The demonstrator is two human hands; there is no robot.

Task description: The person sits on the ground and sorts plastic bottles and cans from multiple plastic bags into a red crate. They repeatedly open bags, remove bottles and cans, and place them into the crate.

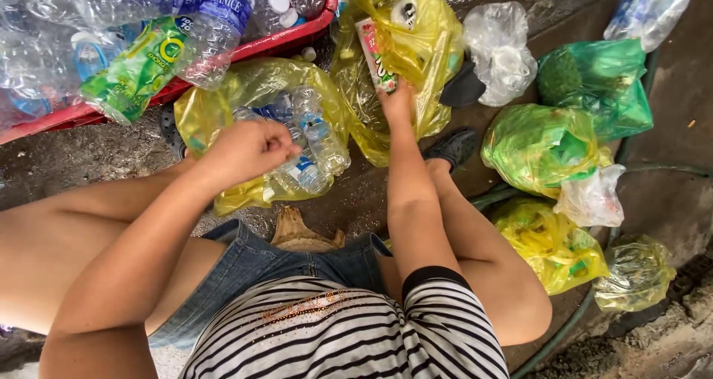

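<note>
A: Clear plastic fills the red crate [245,50] up and left of the left hand [249,150]: empty bottles, some with blue label bands, and a green wrapper [137,67] hanging over the rim.

B: And that hand?

A: Fingers curled narrow, pinching the rim of the yellow bag [252,96] lying just beyond them. Bottles [312,137] show through it just right of the fingers. I'd judge it light, thin and crackly, slippery when wet; the gathered rim is the place to hold.

B: The right hand [397,102]?

A: Its fingers are buried in the mouth of a second yellow bag [416,44], so I cannot tell how they stand. A long red, white and green carton [376,54] sits just above them inside.

B: Further right?

A: A white bag [501,48], then knotted green bags [594,85] and yellow ones, well apart from both hands, on the wet floor [668,201].
</note>
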